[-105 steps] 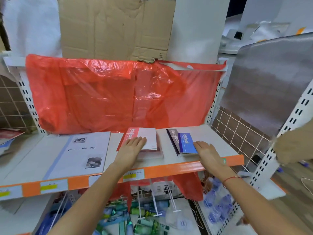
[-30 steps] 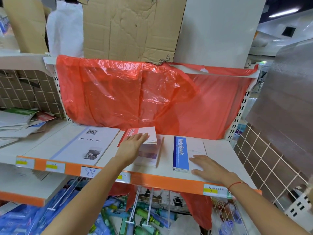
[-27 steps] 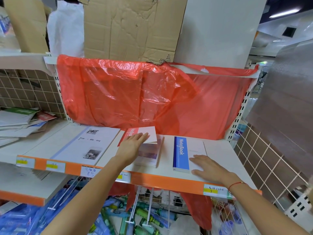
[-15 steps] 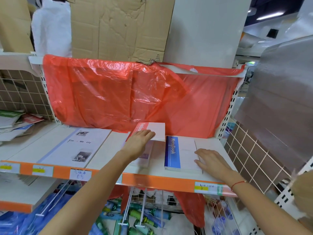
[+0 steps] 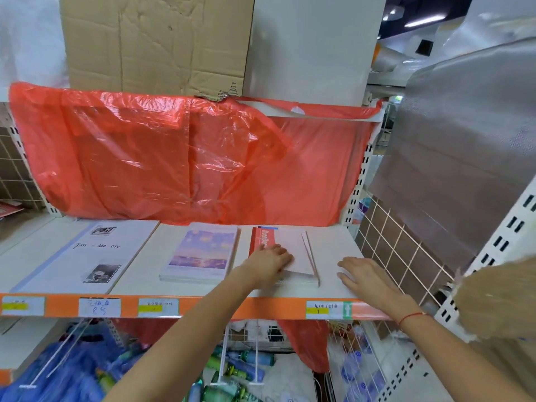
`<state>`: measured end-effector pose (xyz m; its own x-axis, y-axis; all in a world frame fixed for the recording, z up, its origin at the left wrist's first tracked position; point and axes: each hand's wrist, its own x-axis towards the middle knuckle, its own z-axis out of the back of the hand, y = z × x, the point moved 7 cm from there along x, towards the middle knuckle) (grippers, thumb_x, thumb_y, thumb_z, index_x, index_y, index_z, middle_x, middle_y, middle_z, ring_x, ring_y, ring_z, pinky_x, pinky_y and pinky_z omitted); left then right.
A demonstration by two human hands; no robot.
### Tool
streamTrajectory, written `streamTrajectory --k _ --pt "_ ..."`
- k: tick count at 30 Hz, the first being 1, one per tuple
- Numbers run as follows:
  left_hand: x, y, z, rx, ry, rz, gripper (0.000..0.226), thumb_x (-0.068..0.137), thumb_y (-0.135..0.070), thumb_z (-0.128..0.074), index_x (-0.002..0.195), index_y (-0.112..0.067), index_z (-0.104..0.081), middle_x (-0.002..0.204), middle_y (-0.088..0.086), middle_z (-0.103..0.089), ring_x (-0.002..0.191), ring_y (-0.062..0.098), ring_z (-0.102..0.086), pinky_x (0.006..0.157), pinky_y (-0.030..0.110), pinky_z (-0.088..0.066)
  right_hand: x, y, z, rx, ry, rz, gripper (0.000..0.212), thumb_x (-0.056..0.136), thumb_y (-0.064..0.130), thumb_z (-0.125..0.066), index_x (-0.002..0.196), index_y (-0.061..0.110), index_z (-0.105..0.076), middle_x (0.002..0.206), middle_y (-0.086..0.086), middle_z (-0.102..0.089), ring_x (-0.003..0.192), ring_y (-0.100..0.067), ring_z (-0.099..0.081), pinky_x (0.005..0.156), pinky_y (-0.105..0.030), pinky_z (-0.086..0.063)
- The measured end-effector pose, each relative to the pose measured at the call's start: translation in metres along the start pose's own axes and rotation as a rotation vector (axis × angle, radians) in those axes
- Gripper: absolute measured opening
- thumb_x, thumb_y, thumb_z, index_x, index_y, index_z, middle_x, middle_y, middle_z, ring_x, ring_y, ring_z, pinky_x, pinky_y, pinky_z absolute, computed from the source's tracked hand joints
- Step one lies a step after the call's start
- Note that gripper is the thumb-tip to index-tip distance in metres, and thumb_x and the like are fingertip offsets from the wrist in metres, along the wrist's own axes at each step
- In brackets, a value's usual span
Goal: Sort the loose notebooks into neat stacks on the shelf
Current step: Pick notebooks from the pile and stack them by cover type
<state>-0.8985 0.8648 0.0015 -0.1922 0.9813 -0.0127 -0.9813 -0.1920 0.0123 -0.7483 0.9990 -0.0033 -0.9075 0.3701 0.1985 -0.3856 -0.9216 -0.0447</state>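
A red-spined notebook lies on top of a stack at the right of the white shelf; a sliver of blue shows at the stack's far edge. My left hand rests flat on its near left corner. To its left lies a stack topped by a purple sunset cover, untouched. My right hand lies flat on the bare shelf to the right of the red notebook's stack, fingers spread, holding nothing.
A large white booklet lies at the shelf's left. Red plastic sheeting hangs behind. A wire grid panel closes the right side. An orange price strip edges the front; bottles sit in racks below.
My left hand has carried the red notebook from the middle stack onto the blue notebook at the right, baring the purple cover. My right hand has slid off that stack onto the shelf.
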Motion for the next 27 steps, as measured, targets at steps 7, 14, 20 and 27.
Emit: streamTrajectory --k 7,14,20,27 --pt "-0.019 0.017 -0.021 -0.263 0.178 0.117 0.066 0.091 -0.046 -0.056 0.148 -0.03 -0.027 0.158 0.004 -0.012 0.144 0.025 -0.009 0.114 0.052 -0.02 -0.002 0.002 0.002 0.007 0.004 -0.005 0.038 0.099 0.034 -0.041 0.13 0.016 -0.054 0.13 0.003 -0.057 0.114 -0.016 -0.055 0.103 -0.029 -0.033" --pt "-0.016 0.022 -0.024 -0.378 0.164 0.16 0.062 0.09 -0.042 -0.06 0.145 -0.027 -0.035 0.157 0.005 -0.016 0.143 0.026 -0.017 0.116 0.041 -0.019 0.0 0.001 -0.008 -0.002 0.055 -0.017 0.039 0.1 0.037 -0.036 0.133 0.019 -0.049 0.136 0.005 -0.051 0.119 -0.013 -0.051 0.109 -0.029 -0.025" --pt "-0.007 0.018 -0.022 -0.37 0.171 0.158 0.062 0.091 -0.04 -0.059 0.146 -0.025 -0.036 0.157 0.004 -0.017 0.142 0.026 -0.02 0.115 0.039 -0.019 -0.002 -0.003 -0.008 -0.005 0.072 -0.028 0.039 0.101 0.037 -0.035 0.134 0.02 -0.048 0.136 0.006 -0.051 0.121 -0.01 -0.049 0.11 -0.028 -0.024" --pt "-0.003 0.014 -0.021 -0.358 0.161 0.154 0.06 0.092 -0.037 -0.058 0.146 -0.025 -0.034 0.157 0.002 -0.018 0.142 0.027 -0.022 0.114 0.04 -0.02 -0.005 -0.005 -0.013 -0.011 0.088 -0.035 0.039 0.1 0.037 -0.034 0.133 0.02 -0.049 0.134 0.006 -0.052 0.119 -0.01 -0.05 0.109 -0.028 -0.025"
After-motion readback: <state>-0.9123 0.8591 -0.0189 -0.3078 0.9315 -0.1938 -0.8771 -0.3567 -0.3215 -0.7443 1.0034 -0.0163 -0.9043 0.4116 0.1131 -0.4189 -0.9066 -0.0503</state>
